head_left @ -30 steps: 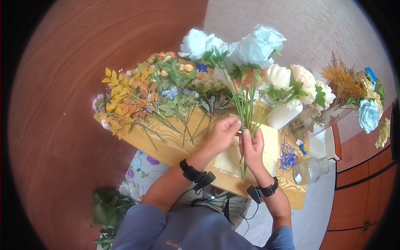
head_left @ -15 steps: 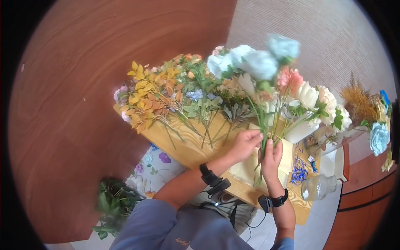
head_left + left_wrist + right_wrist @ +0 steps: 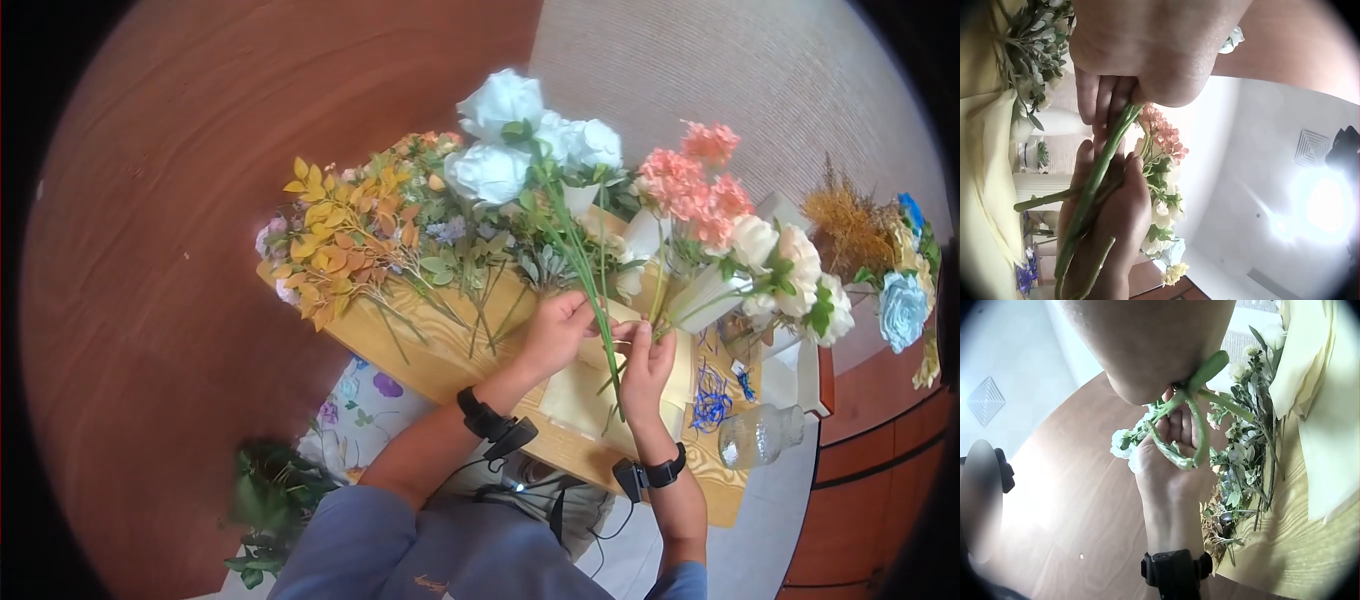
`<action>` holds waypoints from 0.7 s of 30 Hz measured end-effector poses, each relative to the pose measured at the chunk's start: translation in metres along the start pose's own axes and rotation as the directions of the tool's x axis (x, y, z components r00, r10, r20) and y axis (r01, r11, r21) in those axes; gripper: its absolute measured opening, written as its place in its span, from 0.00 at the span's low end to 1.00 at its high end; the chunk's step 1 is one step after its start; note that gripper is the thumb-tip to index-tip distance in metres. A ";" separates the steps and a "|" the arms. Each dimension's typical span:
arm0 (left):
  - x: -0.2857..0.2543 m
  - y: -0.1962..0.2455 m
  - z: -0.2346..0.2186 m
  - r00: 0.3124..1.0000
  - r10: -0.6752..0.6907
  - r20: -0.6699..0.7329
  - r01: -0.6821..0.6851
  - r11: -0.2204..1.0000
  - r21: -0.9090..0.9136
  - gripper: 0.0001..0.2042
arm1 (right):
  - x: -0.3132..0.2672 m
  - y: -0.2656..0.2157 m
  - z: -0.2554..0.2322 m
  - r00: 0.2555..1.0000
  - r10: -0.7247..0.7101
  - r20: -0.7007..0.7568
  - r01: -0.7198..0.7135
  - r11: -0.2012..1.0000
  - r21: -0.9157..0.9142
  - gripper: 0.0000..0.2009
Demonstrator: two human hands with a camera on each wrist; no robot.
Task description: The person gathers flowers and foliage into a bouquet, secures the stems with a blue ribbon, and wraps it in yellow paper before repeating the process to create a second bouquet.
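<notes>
Green stems [image 3: 588, 270] of pale blue roses [image 3: 487, 172] are pinched in the left hand [image 3: 555, 335], the blooms leaning up and left. Close beside it, the right hand [image 3: 648, 372] grips the lower stems of coral flowers [image 3: 712, 222] and cream flowers [image 3: 797, 268], which lean right. In the left wrist view the left hand [image 3: 1141, 50] is above the right hand [image 3: 1113, 228], with thick green stems [image 3: 1094, 181] between them. The right wrist view has cut stem ends [image 3: 1197, 425] below the right hand [image 3: 1154, 344], near the left hand [image 3: 1175, 462]; some fingers are hidden.
Leafy sprays [image 3: 345, 235] lie on the left of the wooden table [image 3: 450, 350]. Yellow wrapping paper [image 3: 575, 400] is under the hands. Right of it are blue ribbon [image 3: 712, 398], a clear glass vase [image 3: 760, 437] and a white vase [image 3: 705, 300].
The pale blue roses have swung left, away from the coral and cream flowers. More of the coral blooms shows, at the right. Both hands stay close together, still holding stems.
</notes>
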State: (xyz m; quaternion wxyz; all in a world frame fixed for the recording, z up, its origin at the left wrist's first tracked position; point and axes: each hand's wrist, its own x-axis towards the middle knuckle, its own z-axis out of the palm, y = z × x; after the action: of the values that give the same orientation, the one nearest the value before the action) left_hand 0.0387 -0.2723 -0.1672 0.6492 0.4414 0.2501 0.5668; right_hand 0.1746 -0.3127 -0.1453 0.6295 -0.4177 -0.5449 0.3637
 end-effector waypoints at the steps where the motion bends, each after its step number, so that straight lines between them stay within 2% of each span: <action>1: 0.001 0.003 -0.001 1.000 0.009 -0.012 -0.009 1.000 0.005 0.11 | 0.001 0.000 0.001 1.000 -0.022 -0.019 0.022 1.000 0.012 0.08; 3: 0.006 0.012 -0.003 0.997 0.071 0.020 -0.071 0.997 0.021 0.11 | 0.003 -0.004 0.002 0.999 -0.044 -0.011 0.044 0.998 0.045 0.09; 5: 0.011 0.024 -0.010 0.995 0.093 -0.022 -0.091 0.993 0.074 0.12 | 0.006 -0.007 -0.002 0.997 -0.070 -0.030 0.071 0.996 0.048 0.09; 9: 0.024 0.052 -0.024 0.977 0.199 -0.075 -0.197 0.980 0.032 0.12 | 0.013 -0.015 -0.005 0.992 -0.117 -0.053 0.119 0.992 0.048 0.08; 12: 0.036 0.083 -0.033 0.935 0.226 -0.274 -0.234 0.972 0.003 0.13 | 0.014 -0.018 -0.006 0.993 -0.101 -0.055 0.104 0.993 0.048 0.09; 13: 0.042 0.090 -0.040 0.931 0.236 -0.279 -0.242 0.970 0.010 0.13 | 0.013 -0.018 -0.007 0.995 -0.077 -0.057 0.080 0.996 0.048 0.09; 15: 0.054 0.102 -0.060 0.891 0.234 -0.390 -0.288 0.954 -0.086 0.12 | 0.011 -0.020 -0.004 0.994 -0.086 -0.063 0.090 0.995 0.054 0.09; 16: 0.061 0.108 -0.070 0.888 0.244 -0.391 -0.297 0.951 -0.081 0.12 | 0.010 -0.020 -0.005 0.995 -0.084 -0.057 0.087 0.994 0.060 0.09; 18: 0.076 0.121 -0.091 0.818 0.230 -0.527 -0.311 0.948 -0.069 0.10 | 0.008 -0.020 -0.008 0.996 -0.078 -0.046 0.081 0.994 0.070 0.09; 19: 0.086 0.125 -0.104 0.816 0.239 -0.526 -0.319 0.946 -0.065 0.10 | 0.008 -0.021 -0.009 0.995 -0.085 -0.042 0.088 0.993 0.075 0.09; 21: 0.102 0.132 -0.134 0.786 0.204 -0.584 -0.273 0.961 -0.033 0.11 | 0.006 -0.021 -0.010 0.997 -0.068 -0.036 0.070 0.996 0.056 0.09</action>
State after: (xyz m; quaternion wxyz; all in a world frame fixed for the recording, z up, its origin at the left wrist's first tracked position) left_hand -0.1160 -0.1405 -0.1017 0.4906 0.2394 0.3433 0.7643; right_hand 0.1856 -0.3165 -0.1236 0.6628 -0.3864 -0.5376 0.3498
